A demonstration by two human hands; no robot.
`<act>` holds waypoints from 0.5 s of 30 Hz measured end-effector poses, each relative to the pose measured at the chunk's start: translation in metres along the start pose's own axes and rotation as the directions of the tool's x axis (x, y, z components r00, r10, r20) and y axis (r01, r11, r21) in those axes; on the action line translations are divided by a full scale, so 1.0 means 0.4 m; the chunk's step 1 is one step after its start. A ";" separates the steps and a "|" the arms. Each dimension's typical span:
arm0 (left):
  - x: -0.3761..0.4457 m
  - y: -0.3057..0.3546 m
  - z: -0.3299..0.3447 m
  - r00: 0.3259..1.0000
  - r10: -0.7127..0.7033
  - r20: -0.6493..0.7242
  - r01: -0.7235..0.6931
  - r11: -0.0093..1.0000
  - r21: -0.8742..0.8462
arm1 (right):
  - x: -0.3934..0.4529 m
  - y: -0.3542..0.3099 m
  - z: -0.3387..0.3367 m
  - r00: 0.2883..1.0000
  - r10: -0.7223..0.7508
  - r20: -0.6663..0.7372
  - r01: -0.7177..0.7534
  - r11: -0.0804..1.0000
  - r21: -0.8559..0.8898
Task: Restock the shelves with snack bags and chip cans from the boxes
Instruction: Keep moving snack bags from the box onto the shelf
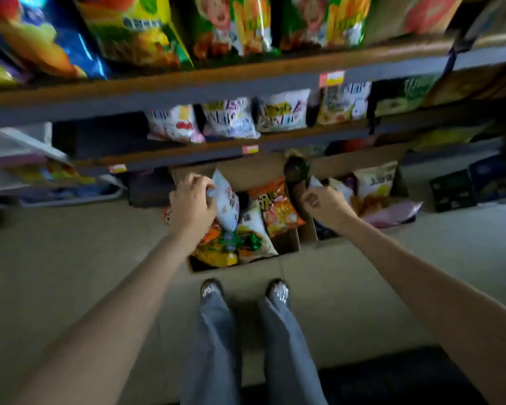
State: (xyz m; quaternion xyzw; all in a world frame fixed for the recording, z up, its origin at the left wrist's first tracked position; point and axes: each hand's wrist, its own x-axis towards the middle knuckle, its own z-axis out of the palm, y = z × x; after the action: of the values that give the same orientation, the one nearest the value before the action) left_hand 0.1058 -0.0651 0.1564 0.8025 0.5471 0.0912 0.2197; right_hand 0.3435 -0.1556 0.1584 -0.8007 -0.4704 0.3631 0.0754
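1. Head view, looking straight down: both bare arms reach out over two open cardboard boxes on the floor, right at the foot of the shelves.
2. The left hand (192, 204) has its fingers curled round the top of a pale blue-and-white snack bag (227, 203), which stands upright above the left cardboard box (240, 268).
3. That box is packed: an orange snack bag (278, 210), a white bag (256, 229) and yellow and green packs below them.
4. The right hand (324, 207) pinches the corner of a small white bag (316, 182) over the right cardboard box (362, 159); the blur hides most of that bag.
5. Further right in that box sit a white-and-yellow chip bag (376, 182) and a pink pack (392, 211).
6. The middle shelf (187, 150) carries a row of white snack bags (231, 118), with a dark gap to their left.
7. The top shelf (187, 83) is crowded with big colourful bags (135, 30).
8. Grey trousers and two shoes (211, 289) stand just behind the boxes.
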 end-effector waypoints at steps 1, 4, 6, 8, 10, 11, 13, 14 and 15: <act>-0.021 -0.018 0.037 1.000 -0.026 0.013 0.026 1.000 -0.008 | 0.015 0.032 0.040 0.999 0.025 0.039 -0.024 1.000 -0.020; -0.069 -0.085 0.146 0.988 -0.094 0.123 0.096 0.995 -0.009 | 0.071 0.098 0.178 0.991 0.044 0.123 -0.038 0.998 -0.050; -0.080 -0.126 0.222 0.960 -0.168 0.226 0.173 0.985 -0.006 | 0.116 0.129 0.286 0.979 0.039 0.198 -0.026 0.997 -0.066; -0.084 -0.166 0.304 0.923 -0.217 0.316 0.233 0.972 -0.012 | 0.164 0.160 0.405 0.946 0.012 0.324 0.027 0.993 -0.114; -0.089 -0.213 0.378 0.905 -0.234 0.354 0.247 0.969 0.010 | 0.214 0.187 0.527 0.905 -0.012 0.426 0.099 0.978 -0.183; -0.095 -0.238 0.409 0.907 -0.237 0.349 0.247 0.969 0.016 | 0.238 0.200 0.586 0.889 -0.017 0.457 0.129 0.968 -0.215; -0.106 -0.304 0.471 0.931 -0.203 0.304 0.210 0.978 0.009 | 0.285 0.228 0.697 0.876 -0.006 0.482 0.162 0.946 -0.282; -0.109 -0.340 0.502 0.950 -0.170 0.262 0.171 0.985 0.016 | 0.311 0.242 0.746 0.878 -0.003 0.479 0.177 0.931 -0.319; -0.110 -0.376 0.530 0.965 -0.137 0.225 0.132 0.991 0.036 | 0.337 0.253 0.789 0.882 -0.003 0.471 0.192 0.915 -0.354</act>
State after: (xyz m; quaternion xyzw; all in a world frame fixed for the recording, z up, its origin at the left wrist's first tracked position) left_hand 0.0448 -0.1134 -0.0955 0.7710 0.5725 -0.0220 0.2782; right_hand 0.2481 -0.1718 -0.1859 -0.6649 -0.5778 0.4373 -0.1810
